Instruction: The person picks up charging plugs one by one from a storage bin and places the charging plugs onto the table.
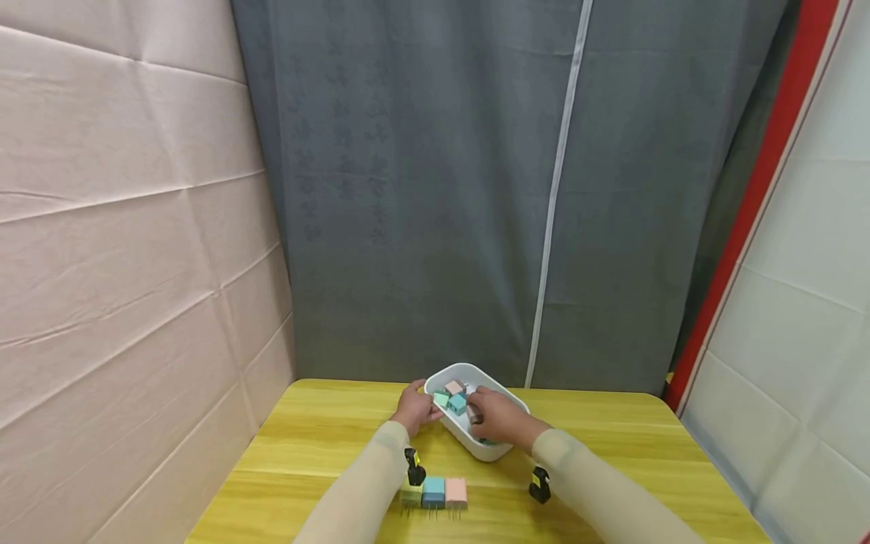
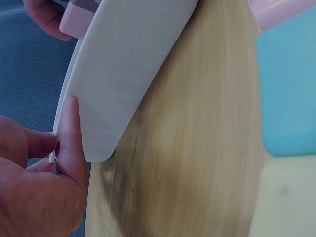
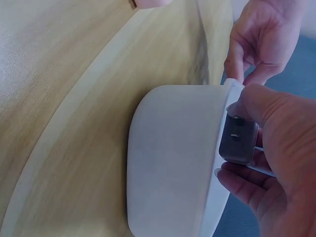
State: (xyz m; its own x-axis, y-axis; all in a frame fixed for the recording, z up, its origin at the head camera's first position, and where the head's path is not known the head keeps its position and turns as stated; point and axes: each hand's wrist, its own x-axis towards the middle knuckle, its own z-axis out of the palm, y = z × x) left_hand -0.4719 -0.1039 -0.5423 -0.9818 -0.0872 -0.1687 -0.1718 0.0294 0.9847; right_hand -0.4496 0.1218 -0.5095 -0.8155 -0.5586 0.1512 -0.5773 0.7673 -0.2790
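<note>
A white plastic bin (image 1: 485, 452) stands on the table, with several small charger plugs inside, among them a teal one (image 1: 458, 404) and a pale pink one (image 1: 454, 387). My left hand (image 1: 413, 409) pinches the bin's rim at its left side, thumb and fingers on either side of the edge. Over the bin, my right hand (image 1: 501, 417) grips a pinkish charger plug (image 2: 79, 19) between thumb and fingers. In the right wrist view this charger looks dark, and its two metal prongs face the camera.
Nearer to me, a row of chargers stands on the wooden table (image 1: 326, 453): yellow-green (image 1: 411, 495), blue (image 1: 433, 493) and pink (image 1: 456, 493), prongs towards me. A grey curtain (image 1: 421, 189) hangs behind the table.
</note>
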